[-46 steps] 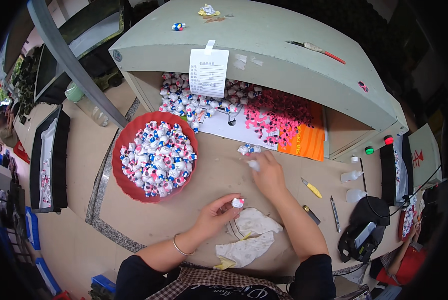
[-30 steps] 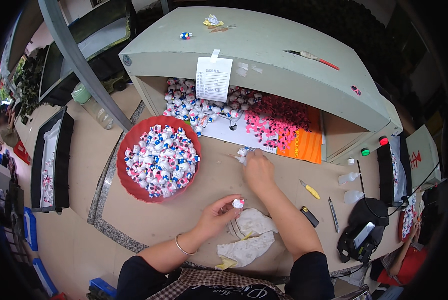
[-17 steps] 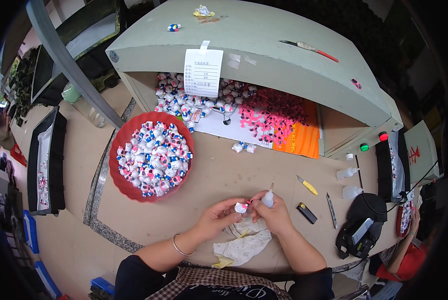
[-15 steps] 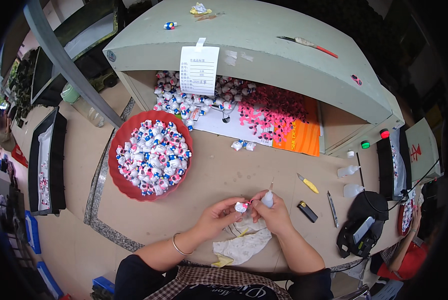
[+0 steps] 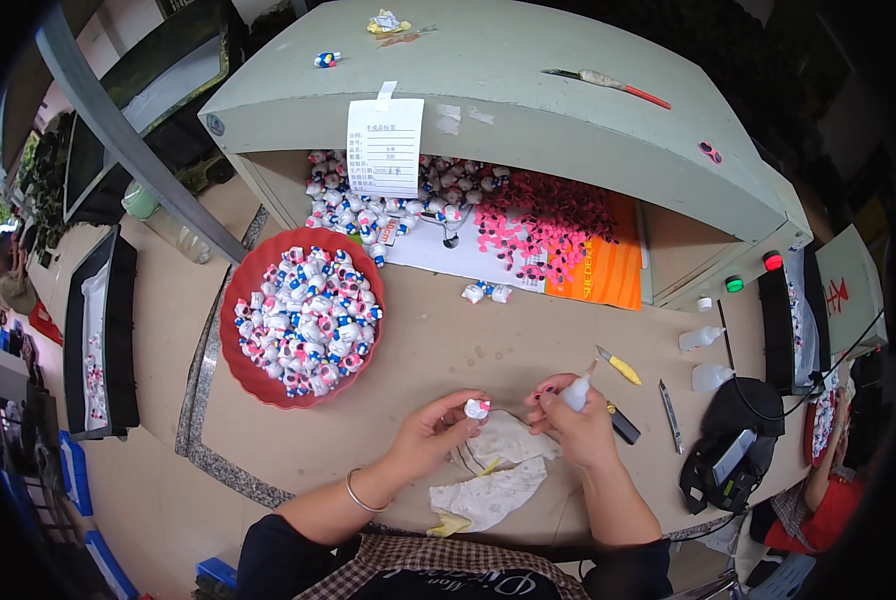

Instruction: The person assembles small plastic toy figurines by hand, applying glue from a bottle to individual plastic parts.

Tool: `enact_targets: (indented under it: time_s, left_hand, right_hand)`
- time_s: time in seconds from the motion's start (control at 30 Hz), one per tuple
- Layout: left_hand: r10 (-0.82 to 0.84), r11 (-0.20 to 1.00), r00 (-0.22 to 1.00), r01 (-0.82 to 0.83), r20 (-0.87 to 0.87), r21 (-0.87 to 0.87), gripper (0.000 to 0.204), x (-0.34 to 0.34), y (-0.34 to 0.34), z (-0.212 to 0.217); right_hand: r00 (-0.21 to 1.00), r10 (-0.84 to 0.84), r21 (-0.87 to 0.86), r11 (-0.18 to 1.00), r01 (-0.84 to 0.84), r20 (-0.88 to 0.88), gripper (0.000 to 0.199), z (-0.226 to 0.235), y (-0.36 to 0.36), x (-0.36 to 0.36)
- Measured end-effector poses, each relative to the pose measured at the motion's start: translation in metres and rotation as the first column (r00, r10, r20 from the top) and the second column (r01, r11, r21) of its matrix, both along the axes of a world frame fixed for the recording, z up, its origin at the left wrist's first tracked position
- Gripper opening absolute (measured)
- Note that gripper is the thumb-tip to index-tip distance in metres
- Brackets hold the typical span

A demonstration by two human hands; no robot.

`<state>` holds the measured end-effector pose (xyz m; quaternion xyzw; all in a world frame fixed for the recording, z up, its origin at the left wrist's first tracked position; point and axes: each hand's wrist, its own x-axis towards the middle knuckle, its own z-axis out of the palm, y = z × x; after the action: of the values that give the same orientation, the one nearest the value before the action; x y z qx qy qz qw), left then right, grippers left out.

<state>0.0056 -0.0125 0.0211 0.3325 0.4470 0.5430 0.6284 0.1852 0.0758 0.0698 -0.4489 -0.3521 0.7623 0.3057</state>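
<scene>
My left hand pinches a small white figurine with a touch of pink, between thumb and fingertips. A hand's width to the right, my right hand holds a small translucent squeeze bottle, its thin nozzle pointing up. A tiny dark and pink piece shows at that hand's fingertips, too small to make out fully. Under and between my hands lies a crumpled white cloth with yellow patches. To the left stands a red scalloped bowl heaped with white, blue and pink figurines.
A grey-green shelf box holds more figurines and a pile of pink pieces. At right lie a yellow-handled knife, a black lighter-like object, a craft knife, two bottles and a black bag.
My hands have drawn apart: the right one has moved right with the bottle, away from the figurine. The left still holds the figurine, shifted slightly left.
</scene>
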Motion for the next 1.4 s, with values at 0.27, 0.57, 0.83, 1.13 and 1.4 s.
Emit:
enact_targets:
  time_s: [0.27, 0.57, 0.83, 1.13, 1.4]
  left_hand:
    - [0.051, 0.999, 0.999, -0.051, 0.005, -0.005, 0.037, 0.001, 0.000, -0.001]
    - [0.008, 0.999, 0.978, 0.001, -0.211, 0.042, 0.038, 0.002, -0.002, -0.007]
    - [-0.049, 0.997, 0.979, 0.059, -0.200, 0.045, 0.034, -0.003, 0.000, -0.005]
    - [-0.092, 0.994, 0.995, 0.094, 0.030, -0.049, 0.031, -0.009, 0.002, 0.000]
    - [-0.096, 0.994, 0.987, 0.103, 0.132, -0.045, 0.031, -0.008, 0.003, -0.003]
  right_hand:
    - [0.958, 0.052, 0.287, 0.948, -0.136, 0.282, 0.011, 0.006, -0.027, -0.009]
    - [0.927, 0.200, 0.170, 0.950, -0.263, 0.318, 0.013, -0.008, -0.029, -0.022]
    - [0.913, 0.143, 0.245, 0.937, -0.249, 0.381, 0.012, -0.017, -0.031, -0.028]
    - [0.948, 0.151, 0.254, 0.941, -0.225, 0.280, 0.019, -0.026, -0.031, -0.026]
    - [0.947, 0.180, 0.315, 0.912, -0.262, 0.267, 0.020, -0.028, -0.029, -0.022]
